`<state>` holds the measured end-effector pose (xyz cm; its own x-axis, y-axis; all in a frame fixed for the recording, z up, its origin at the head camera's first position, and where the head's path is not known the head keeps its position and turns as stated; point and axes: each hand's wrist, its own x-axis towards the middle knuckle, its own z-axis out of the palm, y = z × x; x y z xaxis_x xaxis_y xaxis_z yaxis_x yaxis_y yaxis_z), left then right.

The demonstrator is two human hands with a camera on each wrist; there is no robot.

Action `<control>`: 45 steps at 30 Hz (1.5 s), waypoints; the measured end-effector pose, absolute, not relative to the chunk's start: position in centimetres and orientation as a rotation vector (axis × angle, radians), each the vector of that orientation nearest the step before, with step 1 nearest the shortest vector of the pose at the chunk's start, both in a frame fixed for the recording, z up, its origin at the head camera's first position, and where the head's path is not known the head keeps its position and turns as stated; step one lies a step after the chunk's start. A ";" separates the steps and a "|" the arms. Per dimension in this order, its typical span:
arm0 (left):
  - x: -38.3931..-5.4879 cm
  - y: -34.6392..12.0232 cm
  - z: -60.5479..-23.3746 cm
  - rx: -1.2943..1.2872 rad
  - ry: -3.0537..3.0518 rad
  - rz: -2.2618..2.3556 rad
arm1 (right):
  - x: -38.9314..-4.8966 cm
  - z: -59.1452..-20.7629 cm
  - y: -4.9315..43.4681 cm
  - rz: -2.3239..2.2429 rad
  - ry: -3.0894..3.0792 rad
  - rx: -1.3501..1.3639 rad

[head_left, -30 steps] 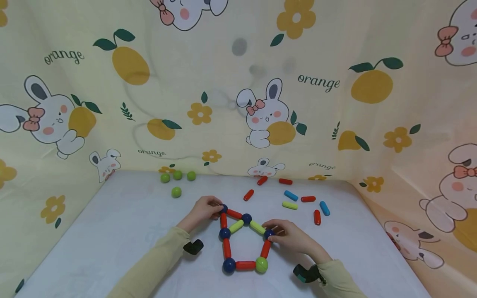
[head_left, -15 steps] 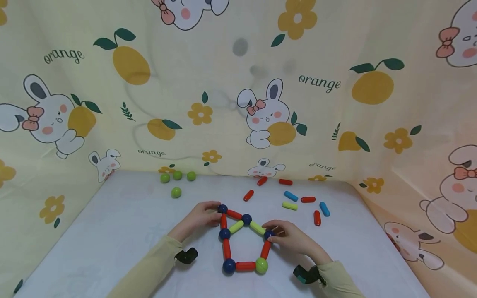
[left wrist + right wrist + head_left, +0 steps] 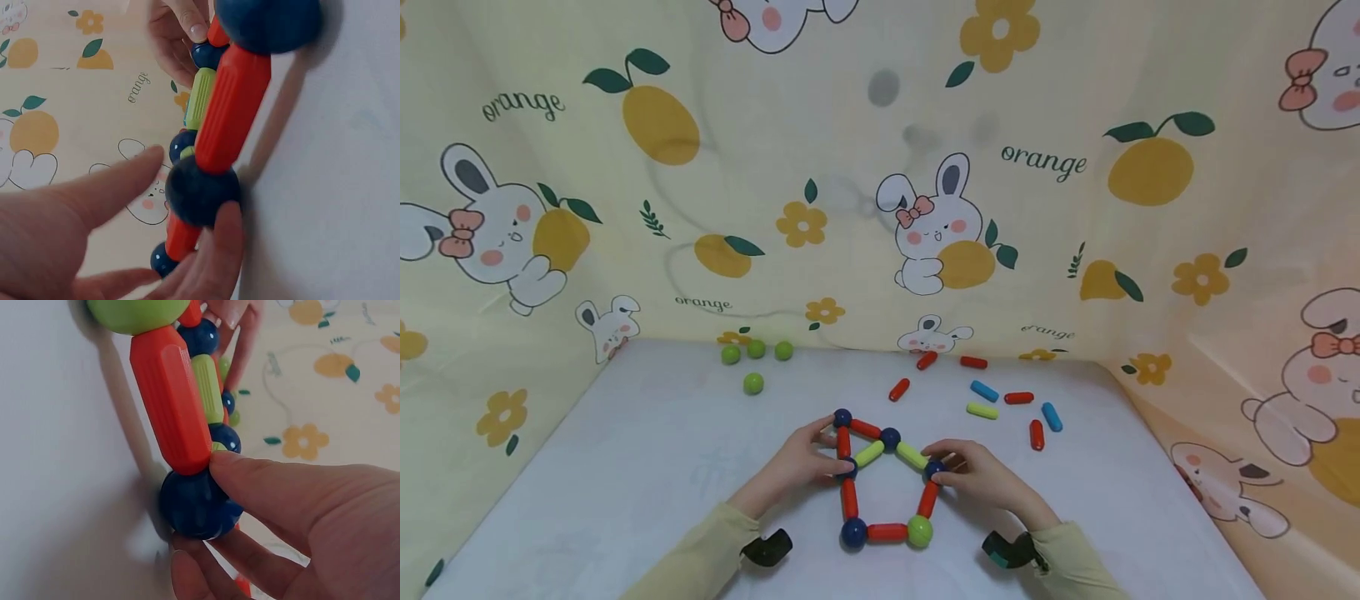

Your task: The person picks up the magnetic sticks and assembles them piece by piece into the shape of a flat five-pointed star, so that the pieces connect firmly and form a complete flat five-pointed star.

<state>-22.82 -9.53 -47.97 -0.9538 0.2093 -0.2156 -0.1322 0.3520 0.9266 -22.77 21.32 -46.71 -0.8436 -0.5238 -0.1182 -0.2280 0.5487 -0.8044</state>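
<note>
A house-shaped frame of red and light green magnetic sticks joined by dark blue balls and one green ball [image 3: 920, 531] lies on the white table. My left hand [image 3: 793, 467] is at its left side in the head view. In the left wrist view its fingers curl against the left middle blue ball [image 3: 201, 192], the thumb beside it. Another finger reaches the far top blue ball [image 3: 842, 418]. At the right corner, my right hand [image 3: 981, 475] pinches a blue ball [image 3: 199, 505] between thumb and fingers, just below a red stick [image 3: 170, 403].
Several green balls [image 3: 753, 383] sit at the back left. Loose red sticks [image 3: 1018, 398], blue sticks [image 3: 1052, 417] and a light green stick [image 3: 982, 411] are scattered at the back right. A cloth printed with rabbits and oranges surrounds the table.
My left hand has come down from the far top ball to the left middle ball. The frame shifts slightly left in view; my right hand keeps its hold.
</note>
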 end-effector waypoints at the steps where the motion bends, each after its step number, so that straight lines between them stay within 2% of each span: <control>1: -22.7 -9.6 -48.0 0.060 2.371 1.605 | -22.8 -46.8 21.0 -1.197 2.439 -0.616; 8: -22.5 -10.7 -48.1 0.024 2.578 1.487 | -22.4 -47.0 18.9 -1.192 2.436 -0.613; 19: -24.7 -13.7 -48.1 0.037 2.520 1.524 | -22.5 -46.6 16.9 -1.115 2.424 -0.721; 23: -25.8 -14.7 -48.0 0.009 2.510 1.530 | -24.4 -45.5 17.0 -1.068 2.456 -0.798; 34: -27.9 -15.9 -48.0 -0.004 2.541 1.444 | -32.9 -44.9 17.4 -1.039 2.703 -0.880; 45: -28.1 -16.0 -47.2 -0.045 2.496 1.458 | -35.5 -46.4 16.7 -1.046 2.708 -0.737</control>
